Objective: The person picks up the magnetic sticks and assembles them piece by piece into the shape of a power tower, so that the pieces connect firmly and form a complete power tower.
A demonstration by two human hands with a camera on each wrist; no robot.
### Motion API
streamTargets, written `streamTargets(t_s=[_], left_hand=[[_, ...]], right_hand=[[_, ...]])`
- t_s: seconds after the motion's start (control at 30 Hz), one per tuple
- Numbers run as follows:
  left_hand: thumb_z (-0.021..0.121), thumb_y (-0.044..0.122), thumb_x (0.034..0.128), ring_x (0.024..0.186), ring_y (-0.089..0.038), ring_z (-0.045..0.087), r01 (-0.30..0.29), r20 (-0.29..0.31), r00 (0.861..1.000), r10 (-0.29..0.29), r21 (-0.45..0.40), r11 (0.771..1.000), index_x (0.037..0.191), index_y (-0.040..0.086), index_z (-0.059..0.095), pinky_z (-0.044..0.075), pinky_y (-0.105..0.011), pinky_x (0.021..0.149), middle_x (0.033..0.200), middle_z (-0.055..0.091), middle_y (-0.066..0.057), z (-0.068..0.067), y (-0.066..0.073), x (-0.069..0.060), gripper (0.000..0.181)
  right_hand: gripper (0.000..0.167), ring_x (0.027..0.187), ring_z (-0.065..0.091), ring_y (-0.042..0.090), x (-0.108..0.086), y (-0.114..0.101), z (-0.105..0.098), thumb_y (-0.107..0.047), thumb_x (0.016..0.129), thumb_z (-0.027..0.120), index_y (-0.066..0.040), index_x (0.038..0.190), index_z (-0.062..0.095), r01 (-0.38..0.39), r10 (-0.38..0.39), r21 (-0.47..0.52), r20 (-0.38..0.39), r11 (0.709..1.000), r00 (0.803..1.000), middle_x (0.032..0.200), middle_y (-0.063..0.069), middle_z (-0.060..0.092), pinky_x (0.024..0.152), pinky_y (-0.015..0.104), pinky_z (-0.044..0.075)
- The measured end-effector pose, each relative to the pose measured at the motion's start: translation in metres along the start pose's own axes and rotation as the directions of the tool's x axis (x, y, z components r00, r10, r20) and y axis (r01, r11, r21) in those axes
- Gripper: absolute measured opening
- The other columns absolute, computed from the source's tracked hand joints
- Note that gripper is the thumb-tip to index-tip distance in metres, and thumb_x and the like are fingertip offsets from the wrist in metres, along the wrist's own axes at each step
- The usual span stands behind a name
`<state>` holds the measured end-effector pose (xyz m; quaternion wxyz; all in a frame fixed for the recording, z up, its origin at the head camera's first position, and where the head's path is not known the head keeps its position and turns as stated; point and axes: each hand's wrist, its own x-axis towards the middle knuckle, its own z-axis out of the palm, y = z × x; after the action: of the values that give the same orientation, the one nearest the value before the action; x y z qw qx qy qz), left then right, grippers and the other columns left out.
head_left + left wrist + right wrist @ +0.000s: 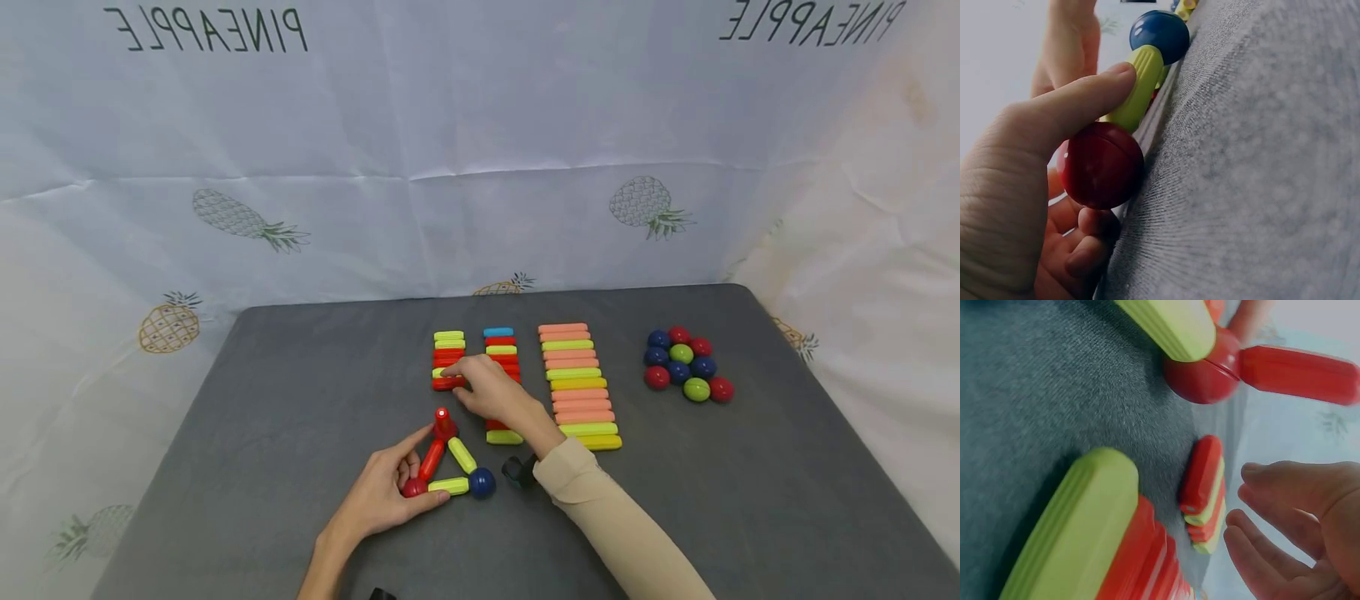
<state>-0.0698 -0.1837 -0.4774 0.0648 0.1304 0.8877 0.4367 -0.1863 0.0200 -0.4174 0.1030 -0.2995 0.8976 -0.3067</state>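
Note:
A triangle of magnetic rods and balls lies on the dark table. My left hand [378, 492] holds it, with the thumb on a yellow-green rod [1139, 87] and other fingers curled beside a red ball [1101, 165]. A blue ball [482, 483] forms the right corner. At the far corner, another red ball [1204, 372] bears a red rod [1300, 374] that stands up. Over the left column of rods hovers my right hand [491, 387], thumb and fingers apart. In the right wrist view, nothing is between them, and a short red rod [1201, 475] lies near the fingertips.
A middle column of rods [504, 437] runs beneath my right hand and forearm. Farther right is a longer column of orange and yellow rods [583, 405]. Loose red, blue and green balls [679, 372] cluster at the right. A patterned cloth [450, 125] hangs behind the table.

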Motion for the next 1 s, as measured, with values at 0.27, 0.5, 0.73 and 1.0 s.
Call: streamTargets(t_s=[0.27, 0.5, 0.73, 1.0], left_hand=[[0.091, 0.042, 0.0749, 0.054, 0.002, 0.04, -0.042, -0.031, 0.999, 0.041, -0.035, 0.999, 0.145, 0.013, 0.056, 0.036, -0.016, 0.051, 0.071, 0.05, 0.012, 0.002, -0.004, 0.001, 0.083], [0.091, 0.037, 0.0759, 0.054, 0.003, 0.04, -0.101, -0.072, 0.993, 0.098, -0.036, 0.994, 0.144, 0.011, 0.057, 0.036, -0.015, 0.049, 0.072, 0.049, 0.013, 0.002, -0.007, 0.001, 0.081], [0.094, 0.04, 0.0713, 0.057, 0.003, 0.04, -0.143, -0.128, 0.981, 0.145, 0.023, 0.989, 0.138, 0.009, 0.064, 0.034, -0.014, 0.049, 0.07, 0.047, 0.014, 0.002, -0.01, 0.001, 0.08], [0.093, 0.041, 0.072, 0.059, 0.002, 0.042, -0.112, -0.126, 0.985, 0.116, 0.041, 0.993, 0.136, 0.006, 0.065, 0.033, -0.015, 0.049, 0.069, 0.047, 0.012, 0.004, -0.013, 0.002, 0.078]], right_hand=[[0.029, 0.105, 0.07, 0.027, 0.005, -0.004, 0.01, -0.002, 0.093, 0.071, -0.002, 0.123, 0.073, 0.025, -0.02, -0.133, 0.038, 0.991, 0.999, 0.122, 0.012, 0.075, 0.086, 0.031, 0.06], [0.028, 0.101, 0.068, 0.029, 0.002, -0.003, 0.016, 0.005, 0.086, 0.076, -0.001, 0.114, 0.077, 0.085, -0.082, -0.23, 0.022, 0.97, 0.996, 0.108, 0.013, 0.076, 0.086, 0.031, 0.059], [0.021, 0.093, 0.064, 0.027, 0.0, -0.004, 0.02, 0.002, 0.087, 0.077, -0.004, 0.107, 0.079, 0.078, -0.082, -0.246, -0.006, 0.966, 0.997, 0.103, 0.01, 0.076, 0.085, 0.032, 0.056], [0.028, 0.095, 0.069, 0.025, -0.021, -0.002, 0.013, -0.007, 0.091, 0.077, -0.002, 0.117, 0.071, -0.036, 0.047, 0.058, -0.197, 0.998, 0.979, 0.109, 0.013, 0.074, 0.084, 0.039, 0.06]])
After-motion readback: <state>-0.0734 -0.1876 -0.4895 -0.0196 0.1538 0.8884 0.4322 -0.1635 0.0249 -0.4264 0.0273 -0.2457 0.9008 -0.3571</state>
